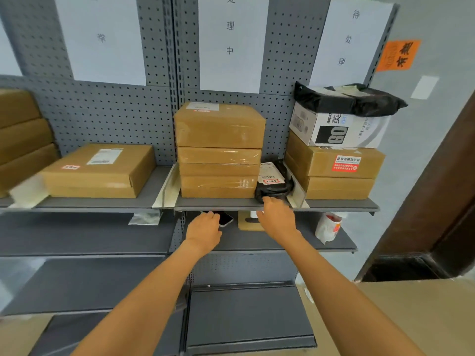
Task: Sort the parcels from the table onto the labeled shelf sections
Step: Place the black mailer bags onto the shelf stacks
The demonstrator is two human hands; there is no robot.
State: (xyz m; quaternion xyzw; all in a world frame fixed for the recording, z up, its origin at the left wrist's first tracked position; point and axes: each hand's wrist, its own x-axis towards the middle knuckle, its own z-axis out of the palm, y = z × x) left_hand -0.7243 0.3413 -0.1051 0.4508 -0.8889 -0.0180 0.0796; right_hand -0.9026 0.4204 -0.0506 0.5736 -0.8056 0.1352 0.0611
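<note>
A small black bagged parcel (273, 185) with a white label lies on the middle shelf section (218, 202), right of a stack of three brown boxes (218, 150). My right hand (277, 219) reaches up to the shelf edge, its fingers touching the front of the black parcel. My left hand (204, 231) hovers lower, just under the shelf edge, fingers loosely curled and holding nothing. White paper labels (230, 42) hang on the pegboard above each section.
The left section holds a flat brown box (100, 170) and a stack at the far left. The right section holds two brown boxes (336, 173), a white box (336, 127) and a black bag (349, 98). A phone (226, 219) lies on the shelf below.
</note>
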